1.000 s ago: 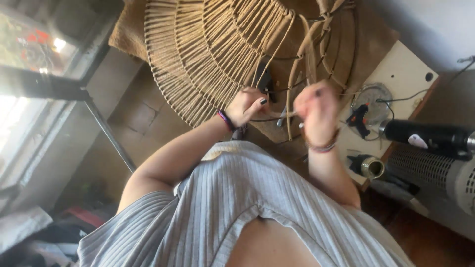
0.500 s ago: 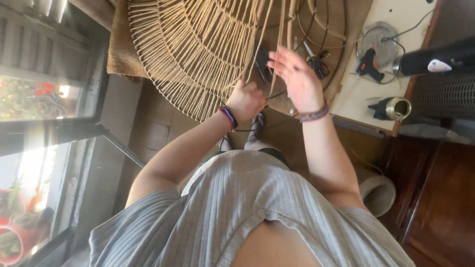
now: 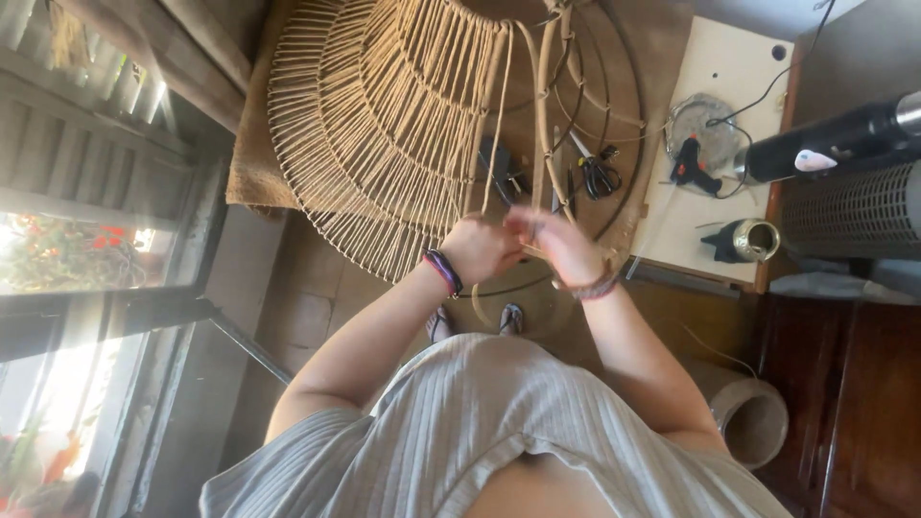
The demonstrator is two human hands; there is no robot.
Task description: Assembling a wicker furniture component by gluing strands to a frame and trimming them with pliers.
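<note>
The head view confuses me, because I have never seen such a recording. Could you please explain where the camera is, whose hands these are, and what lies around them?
The camera sits on the person's head and looks down, so you see their own body and arms. The left hand and right hand meet at a pale cane strand of a large wicker frame. Whether they grip it is unclear. On the small white table lie a glue gun and a brass cup. Scissors lie under the frame.

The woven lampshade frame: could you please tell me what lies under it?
Through the open side of the woven lampshade frame show scissors and a dark tool on the brown mat. The wrapped strands hide whatever lies beneath them.
</note>
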